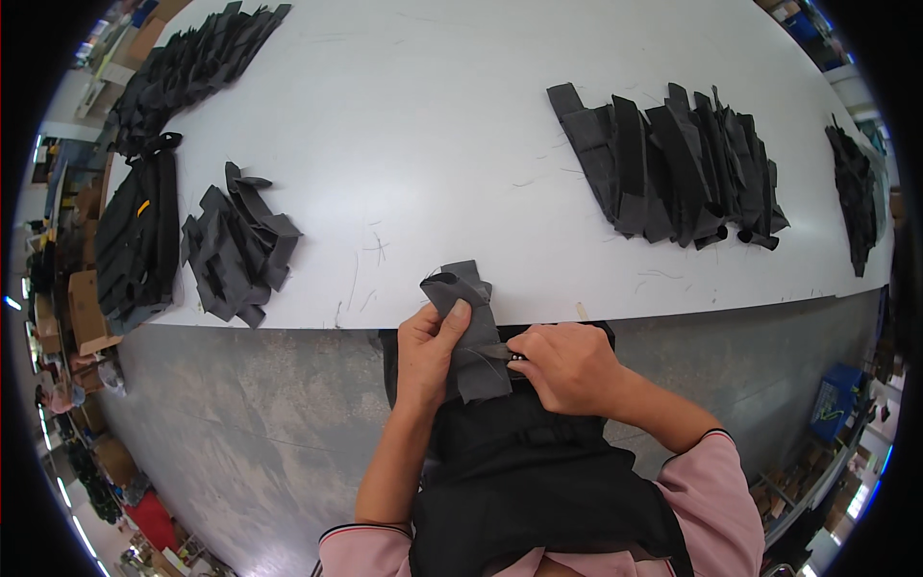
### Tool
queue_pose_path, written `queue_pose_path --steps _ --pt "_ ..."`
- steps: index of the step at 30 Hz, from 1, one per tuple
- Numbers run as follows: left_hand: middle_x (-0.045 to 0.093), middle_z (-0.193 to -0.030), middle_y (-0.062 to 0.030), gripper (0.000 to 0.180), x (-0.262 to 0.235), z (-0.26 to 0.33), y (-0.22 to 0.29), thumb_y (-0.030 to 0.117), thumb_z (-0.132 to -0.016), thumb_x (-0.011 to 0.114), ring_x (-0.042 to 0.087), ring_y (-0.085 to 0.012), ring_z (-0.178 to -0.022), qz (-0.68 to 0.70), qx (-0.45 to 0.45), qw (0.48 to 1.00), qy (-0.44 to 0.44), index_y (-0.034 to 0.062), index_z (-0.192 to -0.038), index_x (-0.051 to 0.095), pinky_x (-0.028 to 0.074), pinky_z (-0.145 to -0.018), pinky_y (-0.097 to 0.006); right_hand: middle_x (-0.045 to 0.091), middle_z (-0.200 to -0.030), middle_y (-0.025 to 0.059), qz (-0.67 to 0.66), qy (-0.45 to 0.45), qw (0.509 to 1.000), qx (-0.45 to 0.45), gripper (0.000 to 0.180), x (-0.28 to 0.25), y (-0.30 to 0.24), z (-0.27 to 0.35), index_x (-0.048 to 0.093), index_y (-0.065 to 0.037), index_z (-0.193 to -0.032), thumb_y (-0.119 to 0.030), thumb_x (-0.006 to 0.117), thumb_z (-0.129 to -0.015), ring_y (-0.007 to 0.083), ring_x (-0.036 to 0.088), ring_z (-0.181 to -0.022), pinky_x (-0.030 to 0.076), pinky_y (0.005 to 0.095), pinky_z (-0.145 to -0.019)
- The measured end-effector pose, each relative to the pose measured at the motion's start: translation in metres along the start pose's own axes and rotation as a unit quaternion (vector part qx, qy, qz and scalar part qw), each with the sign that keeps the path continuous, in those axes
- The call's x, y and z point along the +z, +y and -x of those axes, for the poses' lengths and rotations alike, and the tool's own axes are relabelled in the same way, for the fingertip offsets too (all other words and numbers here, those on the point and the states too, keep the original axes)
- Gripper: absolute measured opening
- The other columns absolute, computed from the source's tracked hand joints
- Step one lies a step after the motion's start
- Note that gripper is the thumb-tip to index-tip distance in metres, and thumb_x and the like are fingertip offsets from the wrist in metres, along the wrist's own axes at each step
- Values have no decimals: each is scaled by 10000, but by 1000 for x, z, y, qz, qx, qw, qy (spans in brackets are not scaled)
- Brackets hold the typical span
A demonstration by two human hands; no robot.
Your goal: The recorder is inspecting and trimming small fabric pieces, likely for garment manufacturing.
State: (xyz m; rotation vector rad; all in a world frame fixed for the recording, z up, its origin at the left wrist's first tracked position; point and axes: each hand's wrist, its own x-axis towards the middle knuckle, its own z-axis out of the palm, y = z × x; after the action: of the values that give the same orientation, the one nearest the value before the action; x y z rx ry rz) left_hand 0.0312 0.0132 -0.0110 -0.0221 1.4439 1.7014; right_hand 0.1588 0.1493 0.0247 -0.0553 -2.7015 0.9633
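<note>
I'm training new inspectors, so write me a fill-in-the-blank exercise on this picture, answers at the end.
1. The digit of the left hand lying across the grey fabric piece is the ____.
2. A small tool is held in the ____ hand.
3. The tabletop is ____.
4. The person's sleeves are mostly ____.
Missing words: thumb; right; white; pink

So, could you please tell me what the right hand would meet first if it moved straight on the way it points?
Pointing leftward, the right hand would first meet the dark grey fabric piece, with the left hand beyond; whether its small tool already touches the fabric is unclear.
</note>
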Motion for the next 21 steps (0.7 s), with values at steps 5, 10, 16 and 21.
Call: queue_pose_path --steps 5,10,16,21 --pt "654 -889 -17 243 3 3 1 208 -883 653 560 -60 -774 8 -9 1000 2 -3 -1003 661 458 -694 -216 565 -750 60 18 -5 1000 -10 234 0 0 -1 548 -52 -891 -96 694 -714 227 582 -630 437 318 -538" --pt "653 -888 -19 248 2 2 -1 212 -885 650 562 -60 -775 -3 -3 1000 -2 -6 -1003 660 460 -694 -217 514 -710 50 -5 0 1000 -15 215 6 1 -3 509 -61 -866 -112 671 -734 210 561 -621 419 317 -526" --pt "653 -886 -17 249 2 2 -3 215 -891 641 563 -59 -769 -3 -7 1000 3 -7 -1003 660 460 -691 -216 483 -675 52 27 -12 999 -20 166 7 -2 -3 488 -62 -828 -98 634 -758 196 549 -597 419 308 -522" --pt "656 -885 -22 251 2 1 -3 208 -889 643 566 -59 -766 4 -19 1000 2 -15 -1005 658 461 -694 -217 499 -682 48 25 9 999 -28 136 14 -1 0 498 -48 -824 -65 618 -761 194 555 -597 431 312 -529"
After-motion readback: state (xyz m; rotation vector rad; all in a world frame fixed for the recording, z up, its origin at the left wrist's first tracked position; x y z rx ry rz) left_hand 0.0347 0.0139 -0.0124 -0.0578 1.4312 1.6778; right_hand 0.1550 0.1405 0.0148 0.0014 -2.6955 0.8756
